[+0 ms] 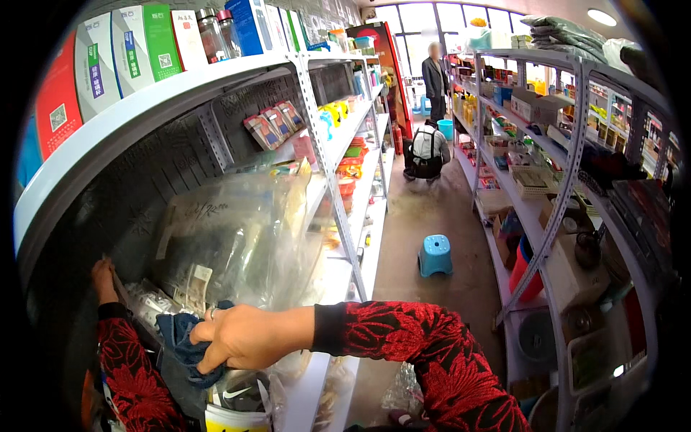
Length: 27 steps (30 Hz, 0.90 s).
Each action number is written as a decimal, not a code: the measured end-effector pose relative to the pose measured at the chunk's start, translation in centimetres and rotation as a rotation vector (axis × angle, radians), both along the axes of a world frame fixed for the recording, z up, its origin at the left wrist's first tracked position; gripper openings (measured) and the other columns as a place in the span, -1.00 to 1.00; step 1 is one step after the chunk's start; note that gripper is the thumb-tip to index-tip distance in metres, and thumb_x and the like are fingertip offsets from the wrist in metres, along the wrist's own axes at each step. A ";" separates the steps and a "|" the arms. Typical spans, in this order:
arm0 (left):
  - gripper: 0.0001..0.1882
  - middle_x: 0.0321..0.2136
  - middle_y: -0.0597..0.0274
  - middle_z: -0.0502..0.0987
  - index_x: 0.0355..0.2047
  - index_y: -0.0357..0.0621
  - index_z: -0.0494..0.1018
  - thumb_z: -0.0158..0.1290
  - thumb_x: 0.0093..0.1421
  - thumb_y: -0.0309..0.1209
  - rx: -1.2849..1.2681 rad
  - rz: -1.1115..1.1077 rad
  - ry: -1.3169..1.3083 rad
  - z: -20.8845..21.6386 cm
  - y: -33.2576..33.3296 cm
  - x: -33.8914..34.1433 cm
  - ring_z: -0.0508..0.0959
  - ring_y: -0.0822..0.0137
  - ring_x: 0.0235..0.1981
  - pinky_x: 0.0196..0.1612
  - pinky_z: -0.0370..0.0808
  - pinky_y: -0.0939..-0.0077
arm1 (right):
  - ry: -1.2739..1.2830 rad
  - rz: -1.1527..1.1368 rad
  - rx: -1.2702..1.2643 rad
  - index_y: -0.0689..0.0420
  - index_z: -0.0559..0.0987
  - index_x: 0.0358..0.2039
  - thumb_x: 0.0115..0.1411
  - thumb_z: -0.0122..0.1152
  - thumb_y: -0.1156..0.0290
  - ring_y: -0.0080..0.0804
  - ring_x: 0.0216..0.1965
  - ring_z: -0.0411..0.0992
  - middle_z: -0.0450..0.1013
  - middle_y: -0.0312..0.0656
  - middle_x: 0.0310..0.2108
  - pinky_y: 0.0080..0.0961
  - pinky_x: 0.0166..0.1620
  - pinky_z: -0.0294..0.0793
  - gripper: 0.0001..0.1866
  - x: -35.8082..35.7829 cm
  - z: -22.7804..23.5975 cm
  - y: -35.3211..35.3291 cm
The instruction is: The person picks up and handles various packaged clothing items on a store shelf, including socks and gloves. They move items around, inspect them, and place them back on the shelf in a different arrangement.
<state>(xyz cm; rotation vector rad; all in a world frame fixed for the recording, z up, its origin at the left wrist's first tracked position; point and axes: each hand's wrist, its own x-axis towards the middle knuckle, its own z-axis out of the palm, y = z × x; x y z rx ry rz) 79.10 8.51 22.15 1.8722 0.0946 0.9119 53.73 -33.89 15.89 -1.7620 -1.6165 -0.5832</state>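
My right hand [248, 337] reaches across from the right, its fingers closed on a crumpled dark blue cloth [181, 344]. The cloth lies against small items in clear plastic wrap [152, 302] on the shelf. At the far left, my left hand [105, 279] is up by the dark back wall. Its fingers look curled at the edge of something beside the wrapped items; what they hold is hard to make out. Just beyond the cloth stands a large clear plastic bag [230, 237]. A black item with a white mark [241, 392] sits below my right hand.
White metal shelving [324, 155] runs along my left, with boxes [97, 65] on top. Another loaded shelf unit [568, 165] lines the right. In the aisle are a blue stool [435, 255], a crouching person with a backpack [427, 155] and a standing person [435, 83].
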 end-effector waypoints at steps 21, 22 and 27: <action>-0.83 -0.59 0.34 0.33 -0.49 -0.19 0.40 -0.11 0.16 -0.39 -0.074 -0.020 -0.073 0.0 0.3 0.3 0.28 0.48 -0.55 -0.43 0.19 0.53 | -0.208 -0.142 -0.272 -0.08 0.57 -0.29 -0.06 0.06 0.44 -0.12 -0.17 0.29 0.26 -0.16 -0.11 -0.40 -0.37 0.40 -0.72 -4.3 -0.9 -2.8; -0.83 -0.58 0.34 0.33 -0.48 -0.20 0.40 -0.11 0.16 -0.39 -0.051 -0.027 -0.041 -0.1 0.4 0.8 0.28 0.47 -0.55 -0.42 0.19 0.54 | -0.202 -0.149 -0.282 -0.07 0.57 -0.28 -0.05 0.06 0.43 -0.12 -0.15 0.29 0.25 -0.15 -0.10 -0.39 -0.37 0.40 -0.73 -4.5 -0.9 -3.0; -0.81 -0.54 0.34 0.34 -0.46 -0.24 0.39 -0.11 0.17 -0.38 0.208 -0.064 0.097 0.3 7.3 3.3 0.30 0.45 -0.53 -0.40 0.21 0.55 | -0.278 -0.208 -0.215 -0.04 0.56 -0.57 -0.09 0.10 0.32 -0.21 -0.19 0.32 0.31 -0.23 -0.33 -0.45 -0.43 0.35 -0.91 -5.6 -1.8 -2.8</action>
